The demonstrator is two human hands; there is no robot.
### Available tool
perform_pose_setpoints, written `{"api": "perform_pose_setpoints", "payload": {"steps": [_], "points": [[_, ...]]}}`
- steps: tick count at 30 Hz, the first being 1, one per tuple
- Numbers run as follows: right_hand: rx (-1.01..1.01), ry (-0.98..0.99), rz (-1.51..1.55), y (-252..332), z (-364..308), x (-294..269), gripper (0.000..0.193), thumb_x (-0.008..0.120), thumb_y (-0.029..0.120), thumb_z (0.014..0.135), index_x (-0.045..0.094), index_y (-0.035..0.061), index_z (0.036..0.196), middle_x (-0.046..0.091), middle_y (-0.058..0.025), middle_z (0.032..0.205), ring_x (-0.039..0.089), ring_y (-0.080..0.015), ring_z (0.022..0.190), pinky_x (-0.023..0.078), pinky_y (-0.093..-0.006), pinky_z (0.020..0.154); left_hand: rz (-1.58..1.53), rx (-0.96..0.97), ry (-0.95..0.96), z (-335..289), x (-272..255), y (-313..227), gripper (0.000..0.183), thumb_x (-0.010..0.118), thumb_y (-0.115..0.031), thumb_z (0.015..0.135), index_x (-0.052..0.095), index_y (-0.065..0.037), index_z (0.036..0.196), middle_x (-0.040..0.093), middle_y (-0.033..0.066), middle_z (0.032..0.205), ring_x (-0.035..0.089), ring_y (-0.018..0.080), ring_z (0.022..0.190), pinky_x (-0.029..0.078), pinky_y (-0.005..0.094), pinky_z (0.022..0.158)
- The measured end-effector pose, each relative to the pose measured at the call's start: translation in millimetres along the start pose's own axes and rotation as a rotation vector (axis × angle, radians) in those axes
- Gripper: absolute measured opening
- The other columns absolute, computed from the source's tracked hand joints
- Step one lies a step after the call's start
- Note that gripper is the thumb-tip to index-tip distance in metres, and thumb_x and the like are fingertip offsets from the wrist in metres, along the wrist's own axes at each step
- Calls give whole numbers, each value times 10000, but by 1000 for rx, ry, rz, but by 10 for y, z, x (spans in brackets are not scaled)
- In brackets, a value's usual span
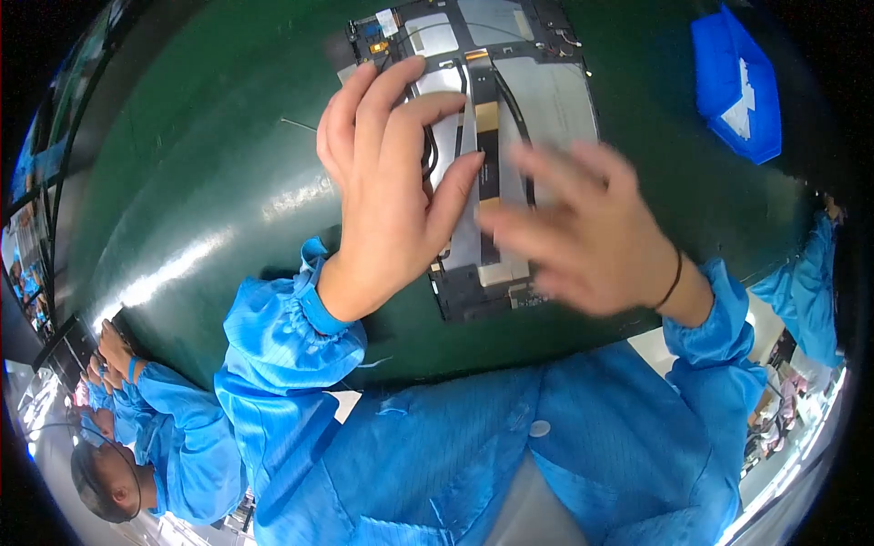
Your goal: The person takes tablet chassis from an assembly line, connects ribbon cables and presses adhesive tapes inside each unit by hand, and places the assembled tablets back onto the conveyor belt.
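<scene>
Two hands over one opened tablet [510, 100] lying flat, back cover off, on the green bench [200, 182], far centre. Flat placement keeps the internals face up and reachable.

Head view: left hand [387, 187] rests on the tablet's left half, fingers spread and curved, thumb out toward the middle strip; fingertips press near a black cable [428, 150], holding nothing, likely steadying the unit. Right hand [587, 232] is motion-blurred over the lower right part, fingers extended and loose, nothing visibly gripped; contact with the board cannot be told. Black band on the right wrist. Blue bin [737, 82] sits far right, well apart. Co-worker's blue sleeve [182, 428] at near left edge.
</scene>
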State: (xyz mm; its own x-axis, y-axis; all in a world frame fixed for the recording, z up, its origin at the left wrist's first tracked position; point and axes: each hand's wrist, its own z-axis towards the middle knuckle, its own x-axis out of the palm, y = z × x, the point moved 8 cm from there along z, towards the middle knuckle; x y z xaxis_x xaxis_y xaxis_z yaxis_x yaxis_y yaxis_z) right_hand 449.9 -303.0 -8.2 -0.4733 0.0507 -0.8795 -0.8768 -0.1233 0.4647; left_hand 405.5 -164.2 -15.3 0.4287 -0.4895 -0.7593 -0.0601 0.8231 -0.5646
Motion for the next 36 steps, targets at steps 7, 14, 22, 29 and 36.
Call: {"api": "perform_pose_setpoints", "payload": {"steps": [7,14,22,29,36], "points": [[281,-450,-142,-266,-23,-410,196,673,162,791,686,153,987,660,-17,1201,474,-268,1296,238,-471,1078,55,51,-88,-40,-80,-20,273,726,-163,772,670,-145,1039,483,130,1358,335,390,1319,199,503,1085],[417,-451,36,-249,-24,-312,200,717,162,753,677,168,949,682,5,1127,494,-255,1270,235,-465,1082,20,82,33,-39,-177,-236,256,715,-276,777,723,-146,997,496,153,1387,312,381,1355,185,454,1117],[300,-422,346,-46,-42,-175,209,717,87,749,674,134,949,678,-8,979,608,-219,1022,365,-425,1007,173,496,-247,-469,-363,-601,267,805,-361,634,738,-392,891,665,-81,1066,450,227,1178,230,439,1075],[305,-327,490,-2,-37,-123,185,717,135,777,681,134,958,678,-14,955,587,-211,1049,322,-400,1020,270,859,-399,-744,-306,-787,126,732,-247,670,759,-295,783,659,-160,787,560,60,842,275,361,972],[339,-311,402,-43,-51,-106,101,722,70,764,690,113,850,711,-8,946,605,-216,1068,353,-423,1024,183,937,-545,-909,-323,-816,157,621,-218,726,765,-277,742,650,-137,687,572,47,756,263,338,949]]}}
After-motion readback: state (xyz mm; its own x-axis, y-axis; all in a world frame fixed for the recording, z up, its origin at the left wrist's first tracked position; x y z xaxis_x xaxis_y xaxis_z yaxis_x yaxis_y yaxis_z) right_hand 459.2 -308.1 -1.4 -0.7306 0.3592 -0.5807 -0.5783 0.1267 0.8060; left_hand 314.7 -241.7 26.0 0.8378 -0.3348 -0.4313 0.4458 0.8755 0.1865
